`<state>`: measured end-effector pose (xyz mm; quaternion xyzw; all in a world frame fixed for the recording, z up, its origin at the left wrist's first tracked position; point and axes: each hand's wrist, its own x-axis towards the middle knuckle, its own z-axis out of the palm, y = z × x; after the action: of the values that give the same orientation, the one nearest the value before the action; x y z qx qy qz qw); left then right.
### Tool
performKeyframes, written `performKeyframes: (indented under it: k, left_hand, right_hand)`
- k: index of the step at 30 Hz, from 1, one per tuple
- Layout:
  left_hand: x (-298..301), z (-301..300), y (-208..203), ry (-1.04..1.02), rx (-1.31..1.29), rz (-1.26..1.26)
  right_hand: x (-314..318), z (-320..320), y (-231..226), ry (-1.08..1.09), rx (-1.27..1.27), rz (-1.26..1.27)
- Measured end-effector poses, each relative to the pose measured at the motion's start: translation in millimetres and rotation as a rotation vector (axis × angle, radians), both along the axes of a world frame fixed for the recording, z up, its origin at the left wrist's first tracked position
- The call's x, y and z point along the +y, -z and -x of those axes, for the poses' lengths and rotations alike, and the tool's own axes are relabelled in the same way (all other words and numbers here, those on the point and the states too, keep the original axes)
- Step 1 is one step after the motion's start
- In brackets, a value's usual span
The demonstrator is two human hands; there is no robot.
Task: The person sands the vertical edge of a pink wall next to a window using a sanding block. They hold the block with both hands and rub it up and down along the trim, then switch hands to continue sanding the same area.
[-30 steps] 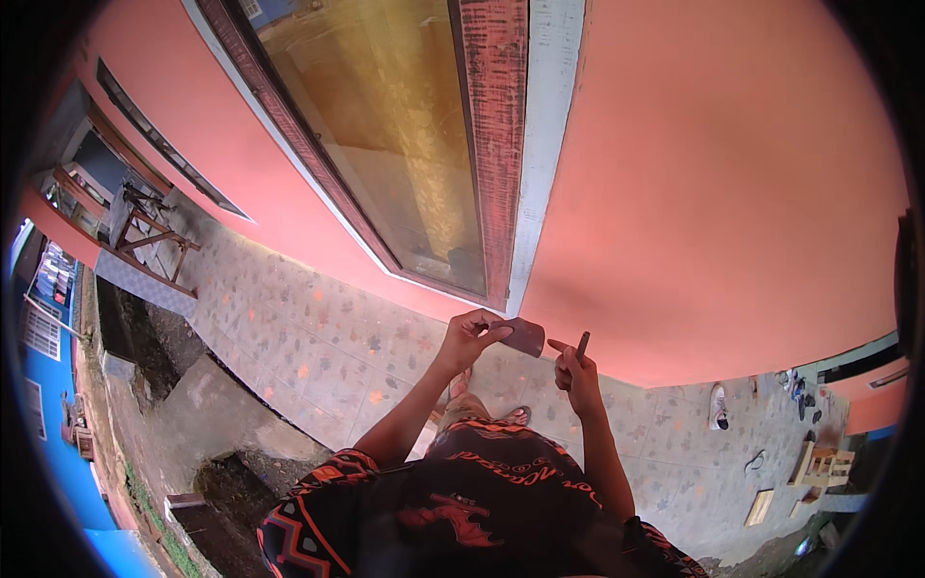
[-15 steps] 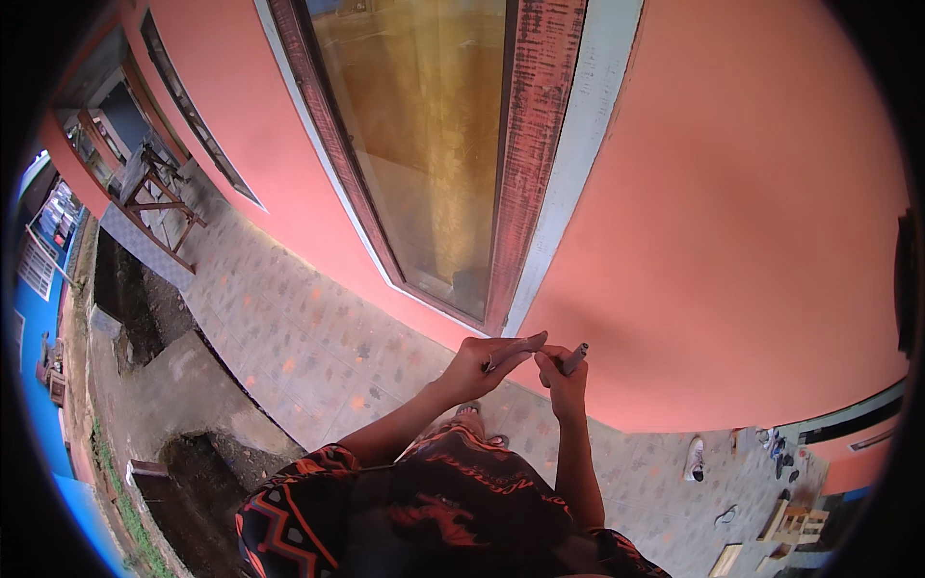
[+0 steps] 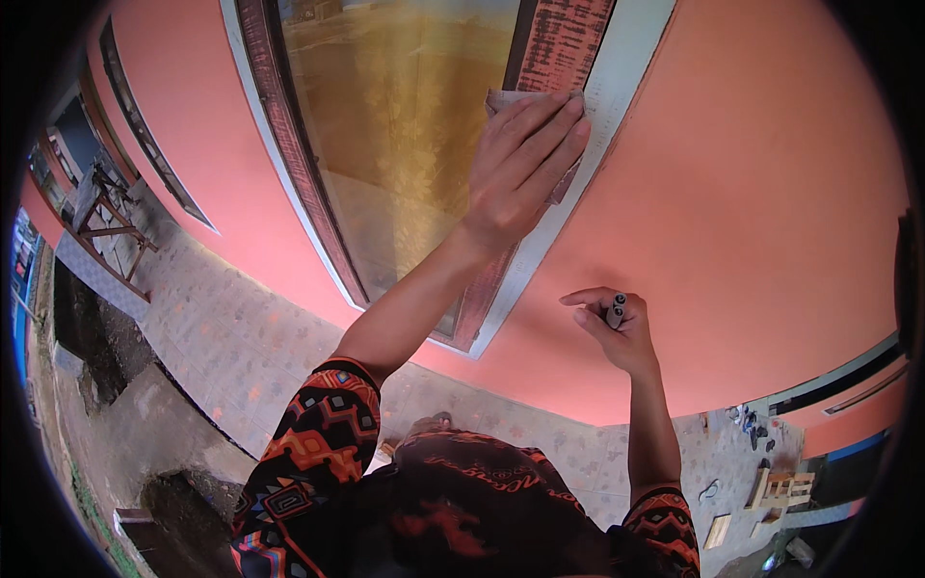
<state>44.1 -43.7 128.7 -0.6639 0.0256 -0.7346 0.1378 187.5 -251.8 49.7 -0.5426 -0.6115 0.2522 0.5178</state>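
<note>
Up has gone the left hand [image 3: 527, 164], away from the right hand [image 3: 624, 332] and onto the reddish window frame [image 3: 564, 43]. Its fingers lie flat and close together over a brown sheet, maybe sandpaper [image 3: 501, 99], holding it against the frame; bits of the sheet poke out at the top and by the fingertips. Lower down, the right hand is curled around a short dark stick, like a pen [image 3: 617, 310], with its thumb and pointing finger apart. It is near the pink wall [image 3: 761, 212], but I cannot tell if they touch. Above the left hand, the frame is patchy, pink with dark marks, so the rubbing looks part done, and I'd guess there is more left. What is under the sheet is hidden. Next to the frame are pale trim [image 3: 636, 48] and window glass [image 3: 385, 125], and farther out is the tiled floor [image 3: 241, 318].
</note>
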Motion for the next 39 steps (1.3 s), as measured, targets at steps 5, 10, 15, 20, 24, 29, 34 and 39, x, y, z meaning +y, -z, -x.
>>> performKeyframes:
  k: [5,10,15,20,24,29,34,39]
  left_hand:
    - [12.6,-19.8,15.1,0.023,0.012,0.047]
    - [0.7,-26.7,28.9,0.054,0.083,0.188]
    - [-4.5,-17.5,-6.6,-0.097,0.216,0.176]
    - [-24.1,-12.3,-39.7,-0.235,0.291,0.239]
    - [-15.6,-36.6,-23.0,-0.102,0.270,0.204]
    - [-2.6,-30.8,-22.0,-0.162,0.353,0.203]
    - [-9.3,-26.7,-23.6,-0.204,0.343,0.247]
    - [-15.8,-41.4,-42.6,-0.246,0.290,0.223]
  right_hand:
    - [4.1,-8.4,-114.7,0.170,-0.339,-0.259]
    - [19.5,-0.9,-183.7,0.284,-0.820,-0.455]
    - [63.2,14.5,-269.4,0.259,-1.209,-0.653]
    - [107.6,20.2,-330.4,0.335,-1.447,-0.974]
    - [119.6,11.6,-359.4,0.241,-1.111,-0.935]
    - [140.2,5.8,-374.9,0.718,-1.423,-0.866]
    - [136.7,26.6,-366.9,0.758,-1.331,-0.976]
    - [154.7,1.0,-372.4,0.584,-1.323,-1.168]
